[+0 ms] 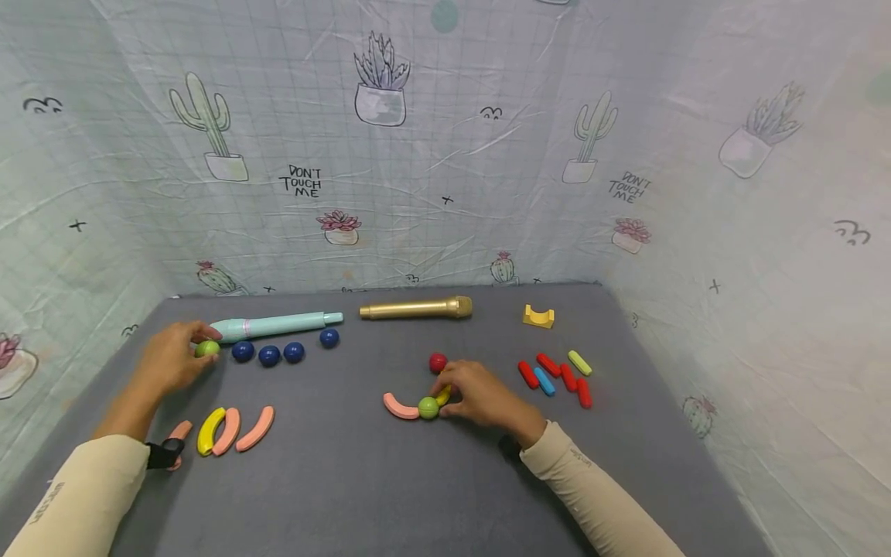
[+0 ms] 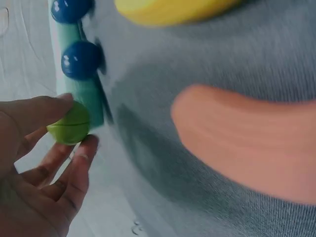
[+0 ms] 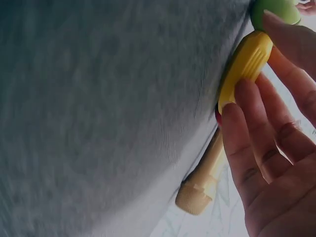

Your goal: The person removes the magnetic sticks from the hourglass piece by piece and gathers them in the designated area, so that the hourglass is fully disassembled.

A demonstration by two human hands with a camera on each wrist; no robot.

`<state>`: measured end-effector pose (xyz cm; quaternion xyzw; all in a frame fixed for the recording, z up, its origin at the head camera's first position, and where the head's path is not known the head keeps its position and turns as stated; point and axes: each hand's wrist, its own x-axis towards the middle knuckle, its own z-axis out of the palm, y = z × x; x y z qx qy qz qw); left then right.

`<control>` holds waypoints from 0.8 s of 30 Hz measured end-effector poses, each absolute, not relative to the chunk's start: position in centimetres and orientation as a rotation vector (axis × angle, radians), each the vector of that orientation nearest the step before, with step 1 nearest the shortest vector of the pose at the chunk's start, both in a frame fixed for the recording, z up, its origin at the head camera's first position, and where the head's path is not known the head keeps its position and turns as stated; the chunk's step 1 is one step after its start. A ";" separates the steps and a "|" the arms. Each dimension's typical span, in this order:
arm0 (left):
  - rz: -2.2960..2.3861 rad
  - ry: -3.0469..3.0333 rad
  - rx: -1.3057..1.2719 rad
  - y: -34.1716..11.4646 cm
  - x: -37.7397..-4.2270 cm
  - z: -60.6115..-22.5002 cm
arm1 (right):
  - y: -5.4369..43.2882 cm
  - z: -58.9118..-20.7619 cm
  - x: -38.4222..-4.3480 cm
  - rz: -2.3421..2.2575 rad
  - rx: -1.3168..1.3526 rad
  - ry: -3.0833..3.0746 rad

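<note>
My left hand [image 1: 169, 357] pinches a green ball [image 2: 74, 129] between thumb and fingertips. That ball is beside the wide left end of a teal microphone-shaped toy [image 1: 278, 324], at the left end of a row of dark blue balls [image 1: 269, 356]. Over the middle of the table, my right hand [image 1: 480, 394] holds a yellow curved piece [image 3: 249, 57], fingertips along its side and thumb by a second green ball [image 1: 428, 408]. A pink curved piece [image 1: 400, 408] lies against that ball's left side. Just beyond the right fingers sits a red ball [image 1: 437, 363].
Under and beside the left wrist lie pink curved pieces [image 1: 255, 429] and another yellow curved piece [image 1: 212, 431]. A gold microphone [image 1: 415, 309] lies at the back. On the right are several small red sticks [image 1: 527, 374], a blue one [image 1: 544, 381], a yellow-green one [image 1: 579, 363] and a yellow cradle-shaped block [image 1: 538, 317].
</note>
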<state>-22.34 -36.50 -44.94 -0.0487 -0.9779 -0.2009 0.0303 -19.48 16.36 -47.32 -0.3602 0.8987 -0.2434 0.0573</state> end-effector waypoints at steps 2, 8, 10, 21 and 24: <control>-0.618 -3.078 -0.145 -37.0 -22.5 -45.0 | 16.2 -47.4 -19.5 -0.748 -1.101 2.714; -0.595 -3.173 -0.167 -37.4 -22.9 -45.1 | 16.1 -47.1 -19.4 -0.765 -1.093 2.721; -0.603 -3.183 -0.167 -37.3 -23.0 -45.1 | 16.2 -47.0 -19.4 -0.766 -1.094 2.719; -0.558 -3.168 -0.146 -37.0 -22.9 -45.1 | 16.1 -47.6 -19.2 -0.764 -1.082 2.717; -0.535 -3.123 -0.135 -36.4 -22.3 -44.7 | 16.1 -47.6 -19.2 -0.775 -1.070 2.703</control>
